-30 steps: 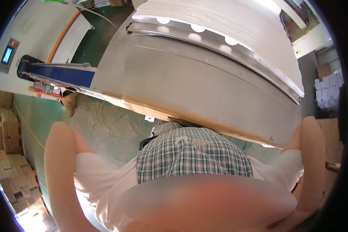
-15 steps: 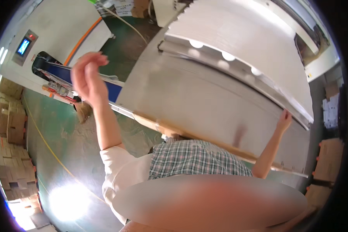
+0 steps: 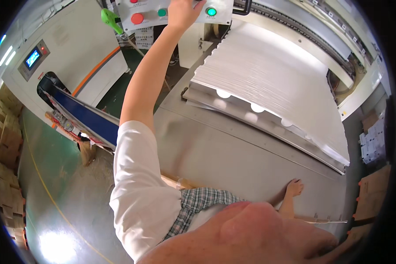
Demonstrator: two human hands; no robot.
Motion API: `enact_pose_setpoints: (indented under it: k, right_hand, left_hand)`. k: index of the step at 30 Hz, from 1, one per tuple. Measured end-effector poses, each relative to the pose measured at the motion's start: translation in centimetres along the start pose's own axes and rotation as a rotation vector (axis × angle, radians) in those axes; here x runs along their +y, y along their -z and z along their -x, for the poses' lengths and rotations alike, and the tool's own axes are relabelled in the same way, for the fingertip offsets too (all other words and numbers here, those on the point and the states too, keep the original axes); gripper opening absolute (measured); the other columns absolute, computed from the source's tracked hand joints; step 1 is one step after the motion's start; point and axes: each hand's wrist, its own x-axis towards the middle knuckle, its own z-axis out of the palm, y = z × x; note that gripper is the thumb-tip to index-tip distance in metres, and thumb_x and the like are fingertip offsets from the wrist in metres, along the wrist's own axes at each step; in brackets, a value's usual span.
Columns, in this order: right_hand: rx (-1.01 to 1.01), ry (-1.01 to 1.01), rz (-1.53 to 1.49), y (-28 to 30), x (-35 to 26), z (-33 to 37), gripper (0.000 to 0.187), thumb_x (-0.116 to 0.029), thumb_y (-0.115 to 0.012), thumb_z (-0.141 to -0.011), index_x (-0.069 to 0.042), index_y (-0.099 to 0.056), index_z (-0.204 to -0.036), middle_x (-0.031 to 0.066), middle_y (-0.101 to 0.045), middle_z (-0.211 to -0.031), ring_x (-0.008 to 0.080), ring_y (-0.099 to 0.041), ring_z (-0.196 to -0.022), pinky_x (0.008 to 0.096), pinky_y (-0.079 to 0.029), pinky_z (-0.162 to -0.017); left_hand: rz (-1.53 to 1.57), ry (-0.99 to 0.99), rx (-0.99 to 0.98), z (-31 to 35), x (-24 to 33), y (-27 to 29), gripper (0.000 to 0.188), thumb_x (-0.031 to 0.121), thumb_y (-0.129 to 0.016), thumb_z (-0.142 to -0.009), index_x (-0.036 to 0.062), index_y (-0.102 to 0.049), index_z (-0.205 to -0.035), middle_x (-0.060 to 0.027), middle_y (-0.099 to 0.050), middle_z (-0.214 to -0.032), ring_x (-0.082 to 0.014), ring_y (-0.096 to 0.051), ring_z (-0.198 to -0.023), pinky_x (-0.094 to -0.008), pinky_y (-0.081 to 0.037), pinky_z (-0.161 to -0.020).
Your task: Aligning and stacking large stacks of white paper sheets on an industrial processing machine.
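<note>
Near the grey table's (image 3: 233, 158) closer edge, the right hand (image 3: 294, 188) is keeping its fingers loosely open. Ahead, the left hand (image 3: 183, 14) is reaching over a control panel (image 3: 149, 9), its grip impossible to tell. Beyond, white sheets (image 3: 272, 75) are lying stacked.

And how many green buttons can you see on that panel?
2: a darker green button left of the left hand, and a bright green button right of it. The hand or picture's edge may hide more.

Brown cartons (image 3: 9, 140), blue conveyor belt (image 3: 85, 116)
</note>
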Motion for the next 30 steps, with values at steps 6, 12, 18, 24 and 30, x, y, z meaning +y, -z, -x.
enact_pose_setpoints:
  k: [6,12,18,24,30]
  right_hand:
    - [-0.094,-0.075,-0.084,0.4,-0.8,-0.3,0.030,-0.032,-0.049,-0.082,-0.012,-0.054,-0.104,0.0139,-0.049,-0.109,0.0288,-0.044,-0.108,0.0442,-0.037,-0.087]
    - [0.006,-0.063,-0.036,-0.7,-0.4,-1.4,0.032,-0.030,-0.051,-0.081,-0.011,-0.054,-0.106,0.0147,-0.049,-0.112,0.0288,-0.043,-0.110,0.0438,-0.036,-0.089]
    - [-0.024,-0.048,-0.052,0.1,-0.5,-1.1,0.035,-0.031,-0.050,-0.082,-0.012,-0.052,-0.111,0.0160,-0.047,-0.116,0.0291,-0.041,-0.112,0.0442,-0.034,-0.090]
    - [0.072,-0.019,-0.019,-0.7,-0.1,-0.7,0.034,-0.032,-0.052,-0.080,-0.013,-0.052,-0.109,0.0128,-0.048,-0.108,0.0282,-0.044,-0.107,0.0423,-0.037,-0.084]
    - [0.153,0.003,0.008,-1.1,-0.1,-0.8,0.034,-0.033,-0.053,-0.079,-0.015,-0.052,-0.107,0.0101,-0.049,-0.103,0.0268,-0.047,-0.102,0.0414,-0.040,-0.081]
  left_hand:
    - [-0.261,-0.217,0.252,-1.2,-2.0,-3.4,0.025,0.022,-0.069,-0.068,0.0078,-0.059,-0.086,-0.0082,-0.058,-0.085,-0.0274,-0.056,-0.082,-0.0356,-0.046,-0.069]
    - [-0.231,-0.330,0.224,-2.1,-2.8,-3.9,0.022,0.025,-0.069,-0.068,0.0099,-0.062,-0.083,-0.0093,-0.058,-0.079,-0.0290,-0.055,-0.078,-0.0369,-0.045,-0.067]
    - [-0.200,-0.291,0.213,-2.1,-3.9,-5.1,0.022,0.023,-0.069,-0.066,0.0117,-0.060,-0.083,-0.0074,-0.056,-0.086,-0.0295,-0.053,-0.083,-0.0381,-0.045,-0.070]
    - [-0.225,-0.304,0.213,-2.1,-3.7,-4.7,0.022,0.023,-0.068,-0.067,0.0118,-0.060,-0.083,-0.0082,-0.056,-0.085,-0.0289,-0.054,-0.083,-0.0373,-0.045,-0.069]
    - [-0.285,-0.326,0.229,-2.2,-3.8,-4.6,0.022,0.026,-0.067,-0.069,0.0112,-0.062,-0.085,-0.0072,-0.060,-0.082,-0.0265,-0.056,-0.082,-0.0362,-0.046,-0.069]
